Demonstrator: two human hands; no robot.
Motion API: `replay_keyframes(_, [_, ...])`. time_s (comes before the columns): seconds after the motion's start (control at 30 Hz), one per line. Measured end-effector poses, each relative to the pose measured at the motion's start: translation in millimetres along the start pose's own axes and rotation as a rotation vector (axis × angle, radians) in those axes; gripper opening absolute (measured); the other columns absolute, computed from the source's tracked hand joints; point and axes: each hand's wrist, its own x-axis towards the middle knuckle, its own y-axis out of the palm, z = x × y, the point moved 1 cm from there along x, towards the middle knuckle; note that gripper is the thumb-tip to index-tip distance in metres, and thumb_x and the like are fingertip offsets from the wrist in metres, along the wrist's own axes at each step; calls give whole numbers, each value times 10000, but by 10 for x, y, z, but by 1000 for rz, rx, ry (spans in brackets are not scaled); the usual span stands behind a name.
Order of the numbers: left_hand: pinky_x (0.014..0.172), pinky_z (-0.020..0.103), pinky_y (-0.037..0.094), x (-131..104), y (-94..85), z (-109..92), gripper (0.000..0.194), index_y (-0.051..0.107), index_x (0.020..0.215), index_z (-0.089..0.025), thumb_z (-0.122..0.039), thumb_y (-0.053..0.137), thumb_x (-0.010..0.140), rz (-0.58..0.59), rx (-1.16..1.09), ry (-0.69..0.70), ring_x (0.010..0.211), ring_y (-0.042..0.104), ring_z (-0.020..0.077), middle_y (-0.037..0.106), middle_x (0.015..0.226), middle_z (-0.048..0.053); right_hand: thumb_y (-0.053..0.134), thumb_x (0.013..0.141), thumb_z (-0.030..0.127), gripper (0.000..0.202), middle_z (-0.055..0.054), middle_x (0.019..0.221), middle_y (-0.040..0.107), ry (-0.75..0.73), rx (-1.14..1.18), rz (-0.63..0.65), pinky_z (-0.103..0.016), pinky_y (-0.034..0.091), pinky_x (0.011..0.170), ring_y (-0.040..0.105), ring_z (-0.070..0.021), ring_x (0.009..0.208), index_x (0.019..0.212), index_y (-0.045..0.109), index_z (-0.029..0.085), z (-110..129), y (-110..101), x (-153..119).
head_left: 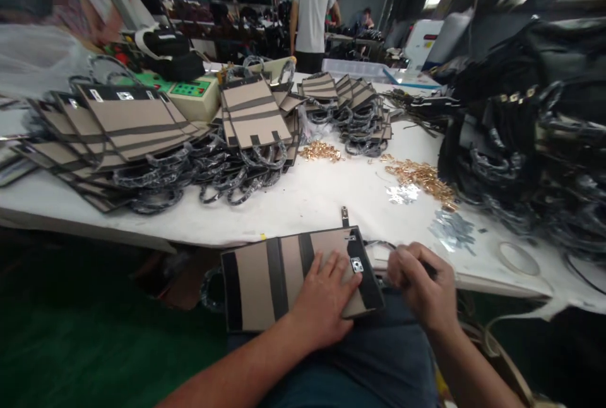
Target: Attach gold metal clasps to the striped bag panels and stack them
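Note:
A flat beige-and-black bag panel [250, 282] rests across my lap and the table's front edge. Its dark strips run crosswise, and a wrapped handle [211, 288] sticks out at its left end. My left hand [324, 300] lies flat on the panel with fingers spread, the tips close to a small silver metal plate [356, 264] on the black right end. A short strap with metal hardware [345, 215] projects from the far edge. Just right of the panel, my right hand [423, 278] is closed in a fist; what it grips is hidden, though something dark shows between the fingers.
Stacked bag panels with wrapped handles [137, 124] cover the table's left and middle. Gold fittings [421, 177], silver plates [452, 231] and a tape roll [518, 259] lie to the right, beside piled black bags [511, 136]. A person [313, 7] stands in the background.

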Motion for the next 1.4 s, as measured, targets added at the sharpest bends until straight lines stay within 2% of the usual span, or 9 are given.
replay_keyframes(0.1, [1295, 618, 217, -98, -112, -48, 662, 531, 1544, -238, -419, 674, 924, -106, -95, 14, 1563, 330, 382, 447, 1654, 134, 749, 921, 430, 438, 27, 547, 455, 96, 119, -132, -297, 400, 481, 444, -153, 512, 621, 493, 238, 13, -308, -396])
replay_keyframes(0.23, [1257, 469, 378, -304, -654, -100, 484, 615, 1491, -233, -276, 540, 1014, -326, -445, -52, 1427, 548, 298, 604, 1531, 92, 747, 908, 512, 477, 22, 557, 446, 274, 178, -225, -283, 372, 434, 419, -146, 490, 608, 509, 228, -193, -492, -834])
replay_keyframes(0.37, [1209, 503, 439, -577, -1293, -97, 402, 727, 1362, -221, -395, 626, 1014, -443, -1103, -336, 1355, 618, 356, 713, 1390, 84, 744, 864, 638, 503, 14, 542, 481, 352, -2, -153, -282, 363, 442, 433, -152, 482, 641, 578, 219, -248, -310, -809])
replay_keyframes(0.47, [1161, 526, 493, -807, -1515, -73, 408, 772, 1271, -172, -383, 763, 922, -584, -1512, -513, 1283, 669, 386, 766, 1281, 113, 760, 810, 682, 470, 23, 542, 520, 260, -59, -81, -279, 369, 458, 458, -160, 483, 842, 723, 214, -29, -23, -553])
replay_keyframes(0.6, [1137, 493, 529, -1074, -1513, -37, 471, 732, 1320, -166, -263, 815, 867, -822, -1699, -698, 1223, 712, 349, 770, 1269, 120, 777, 781, 659, 602, -46, 785, 734, 51, -38, 81, -317, 507, 590, 648, -237, 675, 1202, 772, 228, 380, 358, -263])
replay_keyframes(0.7, [1149, 498, 518, -1171, -1489, -62, 533, 670, 1416, -167, -253, 774, 901, -812, -1774, -664, 1206, 720, 346, 761, 1282, 131, 839, 725, 581, 668, -66, 972, 781, -75, -35, 99, -346, 560, 722, 707, -280, 858, 1300, 740, 257, 639, 538, -171])
replay_keyframes(0.9, [1186, 537, 469, -1149, -1541, -154, 529, 645, 1458, -185, -268, 715, 940, -679, -1887, -554, 1216, 709, 364, 756, 1288, 134, 731, 847, 577, 363, -53, 881, 765, -175, -91, 104, -336, 521, 740, 684, -270, 831, 936, 794, 231, 933, 528, -108])
replay_keyframes(1.03, [1187, 566, 459, -1058, -1581, -164, 547, 619, 1488, -182, -325, 669, 962, -575, -1927, -518, 1248, 689, 377, 751, 1299, 143, 578, 919, 731, 640, -32, 537, 572, -5, 10, 35, -311, 422, 558, 537, -197, 557, 547, 603, 212, 853, 421, -80])
replay_keyframes(1.4, [1212, 597, 415, -922, -1615, -30, 606, 604, 1507, -200, -425, 655, 946, -505, -1920, -503, 1354, 612, 395, 752, 1300, 131, 596, 871, 810, 700, -43, 500, 566, 78, 33, -25, -308, 375, 503, 515, -181, 502, 522, 598, 203, 804, 365, 72])
